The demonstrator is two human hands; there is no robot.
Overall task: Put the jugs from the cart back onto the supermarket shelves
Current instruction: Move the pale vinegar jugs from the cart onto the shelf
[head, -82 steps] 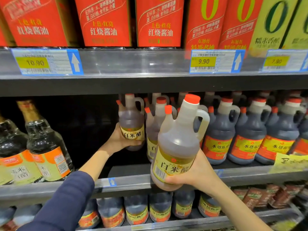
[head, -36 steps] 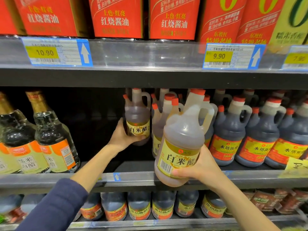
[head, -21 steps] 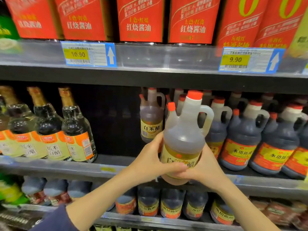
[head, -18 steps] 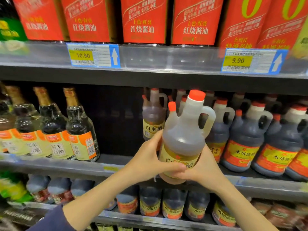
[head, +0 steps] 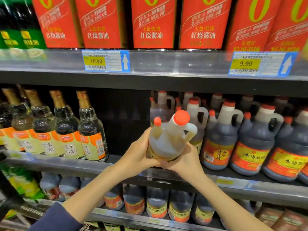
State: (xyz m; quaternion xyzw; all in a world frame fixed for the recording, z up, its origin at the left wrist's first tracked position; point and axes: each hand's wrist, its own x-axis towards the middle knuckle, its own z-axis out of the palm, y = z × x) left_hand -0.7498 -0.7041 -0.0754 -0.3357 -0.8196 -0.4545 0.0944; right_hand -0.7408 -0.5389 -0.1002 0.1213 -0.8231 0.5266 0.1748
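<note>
Midway to the shelf, a pale translucent plastic jug with red caps [head: 168, 140] tilts between the left hand [head: 140, 154] and right hand [head: 185, 160], both clasping its base; levelling it before sliding beside the dark vinegar jugs [head: 250, 144] seems wise.

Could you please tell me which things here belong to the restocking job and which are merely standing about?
In the job: the pale jug, held by the left hand and right hand; the matching jug behind it; the middle shelf.
Just standing about: dark jugs; glass bottles; red cartons; price tags.
</note>
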